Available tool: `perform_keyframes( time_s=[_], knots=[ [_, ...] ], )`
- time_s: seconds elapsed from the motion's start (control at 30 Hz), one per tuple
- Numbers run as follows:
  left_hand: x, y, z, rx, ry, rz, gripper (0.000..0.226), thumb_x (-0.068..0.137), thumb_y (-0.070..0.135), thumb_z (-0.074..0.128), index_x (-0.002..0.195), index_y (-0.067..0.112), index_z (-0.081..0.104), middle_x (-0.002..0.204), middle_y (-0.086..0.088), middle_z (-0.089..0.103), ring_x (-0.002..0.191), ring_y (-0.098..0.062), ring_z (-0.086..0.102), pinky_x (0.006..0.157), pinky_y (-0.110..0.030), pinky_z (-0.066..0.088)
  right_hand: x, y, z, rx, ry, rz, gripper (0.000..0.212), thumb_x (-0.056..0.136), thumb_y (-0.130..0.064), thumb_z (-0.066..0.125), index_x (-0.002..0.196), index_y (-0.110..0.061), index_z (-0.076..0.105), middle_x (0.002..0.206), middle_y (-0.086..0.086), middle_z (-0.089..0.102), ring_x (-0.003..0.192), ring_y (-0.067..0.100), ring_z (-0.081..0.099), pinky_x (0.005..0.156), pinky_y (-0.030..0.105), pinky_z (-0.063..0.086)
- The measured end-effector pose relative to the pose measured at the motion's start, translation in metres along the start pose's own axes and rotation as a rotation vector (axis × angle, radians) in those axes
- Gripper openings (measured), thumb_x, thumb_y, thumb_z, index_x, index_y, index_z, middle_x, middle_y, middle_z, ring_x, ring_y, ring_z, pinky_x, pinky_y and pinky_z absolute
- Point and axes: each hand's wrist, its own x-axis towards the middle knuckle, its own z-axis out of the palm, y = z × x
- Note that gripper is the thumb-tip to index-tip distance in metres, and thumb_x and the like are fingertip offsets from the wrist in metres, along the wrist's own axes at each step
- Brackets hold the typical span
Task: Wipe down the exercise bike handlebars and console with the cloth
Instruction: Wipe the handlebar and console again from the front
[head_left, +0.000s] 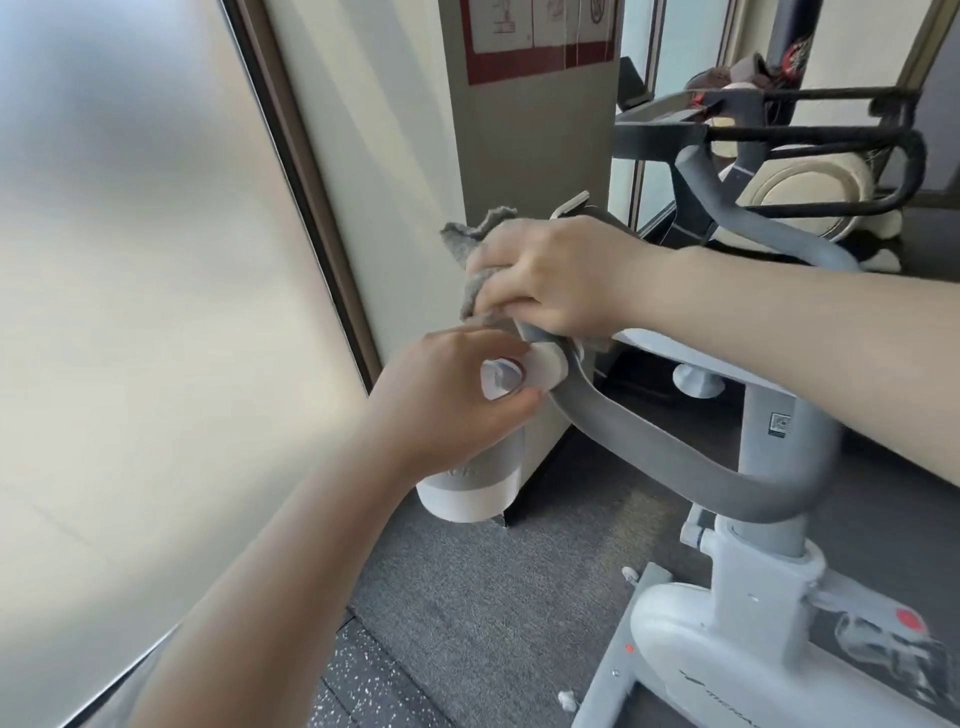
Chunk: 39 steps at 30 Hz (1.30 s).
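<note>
A grey cloth is bunched under my right hand, which grips it against the front end of the grey handlebar of a white exercise bike. My left hand holds a white spray bottle by its neck, just below and left of the cloth, with its nozzle close to the handlebar. The far handlebar loop curves behind my right forearm. A pale console tray shows under my right wrist, mostly hidden.
A frosted glass panel with a dark frame fills the left. A beige pillar carrying a red-bordered poster stands right behind the handlebars. A black rack with rolled items sits at the back right. Grey carpet covers the floor.
</note>
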Motion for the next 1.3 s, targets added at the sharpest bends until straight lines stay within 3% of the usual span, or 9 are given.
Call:
perform_keyframes(
  time_s=[0.2, 0.33, 0.5, 0.6, 0.7, 0.83, 1.03, 1.17, 1.3],
  knots=[
    [-0.003, 0.004, -0.002, -0.037, 0.011, -0.072, 0.035, 0.069, 0.063, 0.055, 0.099, 0.046, 0.061, 0.094, 0.031, 0.063, 0.092, 0.007, 0.057, 0.078, -0.025, 0.050, 0.016, -0.020, 0.031, 0.911, 0.457, 1.020, 0.026, 0.093, -0.035, 0.053, 0.106, -0.021, 0.070, 0.096, -0.003, 0.072, 0.099, 0.017, 0.063, 0.078, 0.025, 0.045],
    [-0.004, 0.007, -0.003, -0.016, 0.027, -0.067, 0.038, 0.070, 0.065, 0.053, 0.102, 0.046, 0.060, 0.094, 0.031, 0.062, 0.093, 0.008, 0.057, 0.075, -0.023, 0.045, -0.040, -0.061, 0.033, 0.572, 0.590, 0.975, 0.020, 0.093, -0.021, 0.055, 0.105, -0.015, 0.070, 0.104, 0.005, 0.070, 0.097, 0.026, 0.063, 0.080, 0.035, 0.050],
    [-0.010, 0.019, 0.003, 0.188, 0.150, -0.007, 0.034, 0.085, 0.041, 0.047, 0.116, 0.036, 0.060, 0.114, 0.016, 0.065, 0.100, -0.012, 0.061, 0.079, -0.025, 0.036, -0.127, -0.114, 0.034, 0.098, 0.266, 0.760, 0.018, 0.081, -0.007, 0.069, 0.097, -0.013, 0.070, 0.110, 0.004, 0.066, 0.074, 0.026, 0.066, 0.057, 0.030, 0.052],
    [-0.015, 0.049, 0.030, 0.236, 0.259, 0.076, 0.030, 0.091, 0.025, 0.044, 0.112, 0.028, 0.065, 0.118, 0.013, 0.065, 0.105, -0.013, 0.061, 0.100, -0.028, 0.032, -0.108, -0.132, 0.042, 0.056, 0.218, 0.843, 0.035, 0.088, -0.011, 0.049, 0.121, -0.010, 0.058, 0.127, 0.009, 0.058, 0.099, 0.027, 0.061, 0.089, 0.035, 0.049],
    [-0.022, 0.073, 0.066, -0.203, 0.227, 0.032, 0.032, 0.092, 0.020, 0.042, 0.117, 0.024, 0.061, 0.123, 0.011, 0.062, 0.117, -0.006, 0.054, 0.106, -0.033, 0.035, -0.106, -0.146, 0.046, -0.034, 0.167, 0.876, 0.047, 0.086, -0.012, 0.029, 0.130, -0.005, 0.045, 0.119, 0.011, 0.059, 0.103, 0.026, 0.058, 0.101, 0.036, 0.041],
    [-0.023, 0.086, 0.095, -0.227, 0.095, 0.077, 0.033, 0.096, 0.029, 0.041, 0.121, 0.019, 0.060, 0.136, 0.005, 0.053, 0.132, -0.008, 0.041, 0.115, -0.035, 0.022, -0.185, -0.126, 0.041, 0.123, 0.313, 0.730, 0.033, 0.088, -0.004, 0.052, 0.117, -0.011, 0.065, 0.117, 0.005, 0.065, 0.095, 0.028, 0.060, 0.091, 0.035, 0.049],
    [-0.021, 0.115, 0.121, 0.113, -0.034, 0.062, 0.039, 0.095, 0.039, 0.030, 0.107, 0.033, 0.067, 0.124, 0.020, 0.061, 0.130, -0.008, 0.042, 0.115, -0.030, 0.005, -0.270, -0.024, 0.031, 0.241, 0.237, 1.038, 0.026, 0.089, 0.001, 0.057, 0.110, -0.005, 0.071, 0.127, 0.012, 0.062, 0.118, 0.034, 0.056, 0.103, 0.048, 0.041],
    [-0.022, 0.123, 0.131, 0.142, 0.078, -0.055, 0.033, 0.092, 0.029, 0.039, 0.096, 0.028, 0.072, 0.115, 0.014, 0.067, 0.124, -0.015, 0.048, 0.115, -0.034, 0.013, -0.261, -0.018, 0.043, 0.337, 0.312, 1.094, 0.027, 0.092, -0.005, 0.052, 0.112, -0.011, 0.070, 0.133, 0.000, 0.058, 0.119, 0.023, 0.054, 0.098, 0.030, 0.039],
    [-0.024, 0.133, 0.139, 0.158, 0.145, -0.143, 0.034, 0.090, 0.024, 0.038, 0.096, 0.025, 0.072, 0.119, 0.009, 0.065, 0.128, -0.021, 0.045, 0.116, -0.040, 0.016, -0.272, -0.053, 0.041, 0.393, 0.280, 0.732, 0.028, 0.089, -0.008, 0.048, 0.101, -0.010, 0.073, 0.117, 0.005, 0.066, 0.110, 0.024, 0.058, 0.098, 0.032, 0.043]
  ],
)
